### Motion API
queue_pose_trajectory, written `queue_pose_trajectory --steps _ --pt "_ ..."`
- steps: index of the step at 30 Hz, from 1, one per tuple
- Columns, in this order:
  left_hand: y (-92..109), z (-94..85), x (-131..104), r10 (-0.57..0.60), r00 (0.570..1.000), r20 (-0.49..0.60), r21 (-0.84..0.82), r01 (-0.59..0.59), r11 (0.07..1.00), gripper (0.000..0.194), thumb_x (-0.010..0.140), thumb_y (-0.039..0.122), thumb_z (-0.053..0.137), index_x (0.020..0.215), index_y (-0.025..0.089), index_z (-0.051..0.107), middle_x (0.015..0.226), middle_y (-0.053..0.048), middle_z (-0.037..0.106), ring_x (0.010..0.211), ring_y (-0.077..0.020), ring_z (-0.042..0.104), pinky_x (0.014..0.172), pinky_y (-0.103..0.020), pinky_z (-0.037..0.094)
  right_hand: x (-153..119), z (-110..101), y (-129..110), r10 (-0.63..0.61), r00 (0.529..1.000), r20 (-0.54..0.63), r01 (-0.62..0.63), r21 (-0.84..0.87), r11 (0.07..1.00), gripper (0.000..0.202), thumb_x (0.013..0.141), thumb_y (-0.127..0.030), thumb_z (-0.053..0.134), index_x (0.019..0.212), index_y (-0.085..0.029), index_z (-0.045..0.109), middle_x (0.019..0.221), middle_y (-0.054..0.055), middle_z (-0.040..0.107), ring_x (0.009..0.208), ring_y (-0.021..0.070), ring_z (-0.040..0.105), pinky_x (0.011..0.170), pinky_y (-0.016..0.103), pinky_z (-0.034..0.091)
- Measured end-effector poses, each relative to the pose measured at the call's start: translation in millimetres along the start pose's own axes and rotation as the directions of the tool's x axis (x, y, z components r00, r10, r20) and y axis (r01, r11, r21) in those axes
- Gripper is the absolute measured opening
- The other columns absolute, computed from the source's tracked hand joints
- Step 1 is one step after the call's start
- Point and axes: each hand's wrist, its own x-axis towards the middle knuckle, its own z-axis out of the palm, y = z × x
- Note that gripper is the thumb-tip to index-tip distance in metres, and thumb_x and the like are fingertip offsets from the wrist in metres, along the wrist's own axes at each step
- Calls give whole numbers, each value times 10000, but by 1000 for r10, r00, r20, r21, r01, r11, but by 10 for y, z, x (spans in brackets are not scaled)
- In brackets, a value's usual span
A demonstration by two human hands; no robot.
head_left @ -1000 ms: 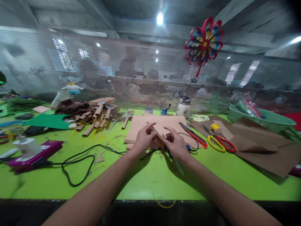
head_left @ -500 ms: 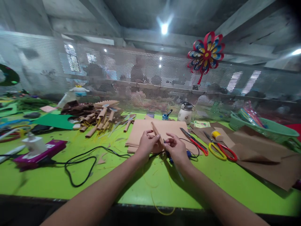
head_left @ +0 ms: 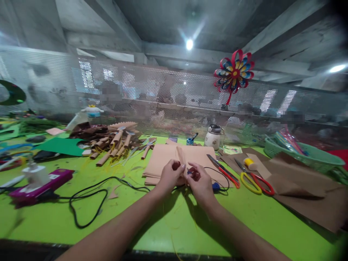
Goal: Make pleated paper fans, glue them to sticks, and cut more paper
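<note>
Brown paper piece (head_left: 179,155), right there at the centre of the frame, leaning upright above a stack of tan paper (head_left: 160,157), and both hands are on it or close by! From where I stand, the left hand (head_left: 171,175) has thumb and forefinger pinching its lower part. Over to the right hand (head_left: 200,181): fingers curled, tips up against the paper's lower end, with something small and dark among them; whether they grip it firmly, I can't tell. A blue object (head_left: 216,187) peeks out just beside that wrist. Yellow thread (head_left: 172,241) trails over the green surface (head_left: 146,228) at the lower middle.

Right of centre, red-handled scissors (head_left: 224,172) lie by the stack, then a yellow-and-red pair (head_left: 248,173) beside a yellow spool (head_left: 250,164), with brown sheets (head_left: 304,181) spreading toward the right edge. Left of centre, a heap of paper rolls (head_left: 115,145); at the lower left, a purple power strip (head_left: 58,179) and a looping black cord (head_left: 119,179). And up at the upper right, a bright paper flower (head_left: 235,73) hangs before the perforated screen (head_left: 152,87)!
</note>
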Motion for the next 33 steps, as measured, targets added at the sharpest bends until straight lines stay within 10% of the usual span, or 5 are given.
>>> queue_pose_trajectory --steps 11,17,33 --pt "55 -42 1 0 993 118 9 -1 1000 217 612 336 737 670 159 626 624 1 605 628 -156 547 622 -275 435 -50 49 -36 -180 984 -4 178 -130 975 365 751 -154 606 1114 -171 628 913 60 566 752 183 581 682 322 526" --pt "119 -57 -26 -63 986 157 -49 71 996 304 629 393 756 787 142 692 770 -52 685 719 -189 603 707 -318 482 128 -86 -74 26 998 -60 -21 85 996 268 760 -325 675 965 -162 618 714 6 590 618 155 573 553 270 487" --pt "212 -173 35 -243 965 94 -280 260 924 400 489 380 874 767 140 715 805 -44 684 754 -146 610 715 -252 498 -17 -130 -267 -1 962 274 -49 177 983 371 930 -436 519 661 -207 404 533 -84 340 467 75 278 445 221 236"
